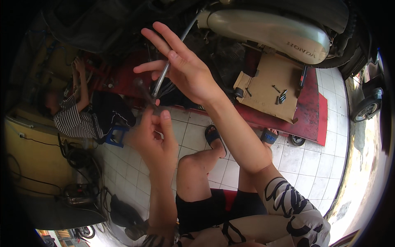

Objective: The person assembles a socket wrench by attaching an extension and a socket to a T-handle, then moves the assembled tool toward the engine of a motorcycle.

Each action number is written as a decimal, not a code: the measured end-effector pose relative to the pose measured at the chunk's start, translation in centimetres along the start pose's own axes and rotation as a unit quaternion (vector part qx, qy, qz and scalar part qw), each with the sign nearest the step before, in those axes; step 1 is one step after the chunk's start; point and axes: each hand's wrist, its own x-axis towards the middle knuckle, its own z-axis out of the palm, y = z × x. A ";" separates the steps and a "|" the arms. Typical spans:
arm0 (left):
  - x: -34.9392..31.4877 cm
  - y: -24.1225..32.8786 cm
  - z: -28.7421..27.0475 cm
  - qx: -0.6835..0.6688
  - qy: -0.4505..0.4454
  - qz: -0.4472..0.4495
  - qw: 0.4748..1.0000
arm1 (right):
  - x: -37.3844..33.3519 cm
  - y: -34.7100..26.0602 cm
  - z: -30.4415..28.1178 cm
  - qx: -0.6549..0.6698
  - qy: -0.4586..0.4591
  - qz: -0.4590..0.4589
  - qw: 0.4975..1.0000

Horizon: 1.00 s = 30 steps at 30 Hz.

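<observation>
A long silver rod-shaped wrench (165,72) slants down from under the motorcycle. A dark handle bar (144,89), smeared by motion, crosses at its lower end. My right hand (187,70) is around the rod, its thumb against the metal while the other fingers stretch out loosely. Lower down, my left hand (158,133) has curled fingers and a raised thumb at the near end of the handle bar, seemingly pinching it. What the rod's upper end meets is hard to make out.
The motorcycle's silver exhaust cover (267,35) overhangs a red lift platform (314,119). Flattened cardboard (271,96) on it holds several bolts (282,97). At left, another person in a striped shirt (78,119) sits near a blue stool (117,135), reaching upward.
</observation>
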 end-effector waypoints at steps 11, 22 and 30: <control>0.3 4.0 -0.7 -0.117 -0.128 0.012 0.985 | 0.2 -0.2 -1.0 0.049 0.007 -0.007 0.999; 4.3 1.5 -3.4 -0.118 -0.077 0.117 0.983 | 0.2 -0.4 -0.6 0.107 0.016 -0.005 0.994; 3.8 -0.6 -2.5 -0.079 -0.039 0.192 0.977 | 0.1 -0.5 -0.7 0.128 0.013 -0.012 0.992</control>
